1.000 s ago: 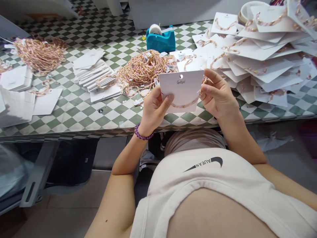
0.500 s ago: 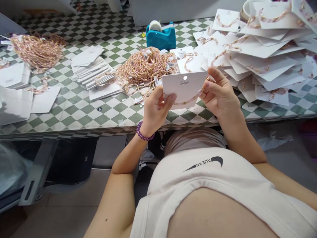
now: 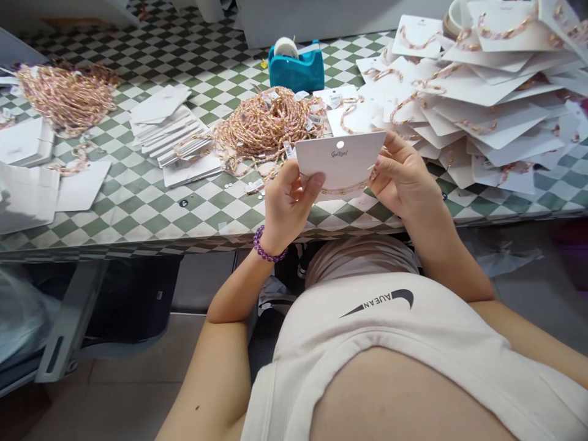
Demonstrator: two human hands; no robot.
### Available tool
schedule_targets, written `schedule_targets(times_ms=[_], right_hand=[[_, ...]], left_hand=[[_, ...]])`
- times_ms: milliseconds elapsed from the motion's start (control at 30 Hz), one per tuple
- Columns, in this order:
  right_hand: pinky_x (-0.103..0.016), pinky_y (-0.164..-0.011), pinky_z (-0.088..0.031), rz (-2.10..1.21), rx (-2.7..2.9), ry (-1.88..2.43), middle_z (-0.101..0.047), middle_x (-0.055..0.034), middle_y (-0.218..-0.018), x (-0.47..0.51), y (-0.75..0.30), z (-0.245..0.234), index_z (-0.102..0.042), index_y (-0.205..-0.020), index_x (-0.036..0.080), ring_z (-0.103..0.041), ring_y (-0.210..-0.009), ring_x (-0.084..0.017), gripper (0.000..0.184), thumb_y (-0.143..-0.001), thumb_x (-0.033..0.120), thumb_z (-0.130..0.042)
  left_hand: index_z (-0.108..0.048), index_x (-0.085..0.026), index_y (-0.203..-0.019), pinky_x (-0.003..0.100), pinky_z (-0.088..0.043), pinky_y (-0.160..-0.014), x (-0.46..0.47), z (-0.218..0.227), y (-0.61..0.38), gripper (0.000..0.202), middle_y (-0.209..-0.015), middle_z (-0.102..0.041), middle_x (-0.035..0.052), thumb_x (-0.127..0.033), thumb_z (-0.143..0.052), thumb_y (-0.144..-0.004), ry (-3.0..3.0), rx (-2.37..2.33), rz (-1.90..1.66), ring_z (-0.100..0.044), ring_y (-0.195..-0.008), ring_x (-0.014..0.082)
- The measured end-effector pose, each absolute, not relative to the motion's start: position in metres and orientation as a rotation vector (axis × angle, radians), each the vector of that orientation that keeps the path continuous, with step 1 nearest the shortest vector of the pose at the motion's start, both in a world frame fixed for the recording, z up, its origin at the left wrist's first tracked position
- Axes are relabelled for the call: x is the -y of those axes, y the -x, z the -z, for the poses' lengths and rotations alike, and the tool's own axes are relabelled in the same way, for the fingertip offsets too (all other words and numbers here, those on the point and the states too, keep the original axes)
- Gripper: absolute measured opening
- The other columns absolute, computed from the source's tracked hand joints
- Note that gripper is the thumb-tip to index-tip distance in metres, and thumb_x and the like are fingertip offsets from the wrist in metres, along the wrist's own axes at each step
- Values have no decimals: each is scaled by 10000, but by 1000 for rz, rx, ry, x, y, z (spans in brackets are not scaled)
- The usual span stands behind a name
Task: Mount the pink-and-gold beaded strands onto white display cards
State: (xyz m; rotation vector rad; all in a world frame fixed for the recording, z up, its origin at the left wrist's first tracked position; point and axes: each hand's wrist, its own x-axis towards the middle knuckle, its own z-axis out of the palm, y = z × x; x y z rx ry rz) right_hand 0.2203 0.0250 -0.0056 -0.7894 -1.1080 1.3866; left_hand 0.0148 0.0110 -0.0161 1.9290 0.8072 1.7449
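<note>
Holding a white display card (image 3: 340, 160) up in both hands, slightly tilted, over the front of a green-and-white checkered tablecloth (image 3: 193, 211). Hole and small printed logo near top edge of card, facing camera.

Gripping card's left side with left hand (image 3: 289, 202): thumb pressed on front, other fingers curled behind. Gripping right side with right hand (image 3: 404, 177): fingers closed around edge, fingertips (image 3: 381, 160) at the card face. Pale pink and gold beaded bracelet (image 3: 346, 190) across lower part of card, running up toward right-hand fingers; far end hidden there.

Purple bead bracelet (image 3: 269, 245) on left wrist. Just beyond hands, tagged heap of pink-gold beaded bracelets (image 3: 266, 125) on tablecloth, small white tags among strands. Further left, stack of blank cards (image 3: 158, 125) and second bracelet heap (image 3: 67, 98). To right, overlapping pile of carded bracelets (image 3: 482, 92), near right hand. Blue tape dispenser (image 3: 294, 67) with white roll beyond center heap.
</note>
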Motion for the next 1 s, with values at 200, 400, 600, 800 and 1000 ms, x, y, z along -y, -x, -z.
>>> schedule_targets(times_ms=[200,400,600,800,1000], right_hand=[[-276,-697,-557,-1366,1041,796,-636,34,-847,-29,-225,7,-652,-1000,304,-599,-728,-113,450,-630,335,-906],[-253,-723,-541,-1356,1033,791,-619,55,-860,-25,-222,3,-653,-1015,315,-616,-793,-104,459,-632,349,-902],[-169,-640,-527,-1411,938,678,-644,76,-796,-22,-216,-2,-689,-947,288,-589,-672,-43,392,-623,242,-905],[-239,-759,-582,-1347,973,805,-653,60,-845,-22,-219,-2,-670,-922,330,-623,-777,-97,412,-603,289,-928],[-269,-839,-559,-1245,1035,784,-603,44,-820,-21,-217,-1,-651,-913,313,-593,-797,-103,380,-633,285,-906]], left_hand=[[-639,-206,-911,169,-540,-626,-11,21,-14,178,-714,-543,-27,-375,-629,-965,-1914,-866,-1714,-593,-699,77],[-624,-200,-901,145,-508,-574,-10,22,-14,185,-701,-504,-30,-370,-618,-972,-1901,-860,-1685,-562,-661,65],[-622,-203,-904,118,-474,-538,-9,23,-14,173,-697,-494,-38,-364,-627,-967,-1880,-867,-1681,-530,-624,47],[-622,-205,-906,173,-544,-634,-10,25,-14,198,-745,-539,-18,-394,-617,-968,-1868,-898,-1686,-604,-735,88],[-620,-211,-893,182,-526,-573,-11,21,-14,210,-693,-522,-30,-408,-619,-966,-1902,-881,-1721,-556,-630,80]])
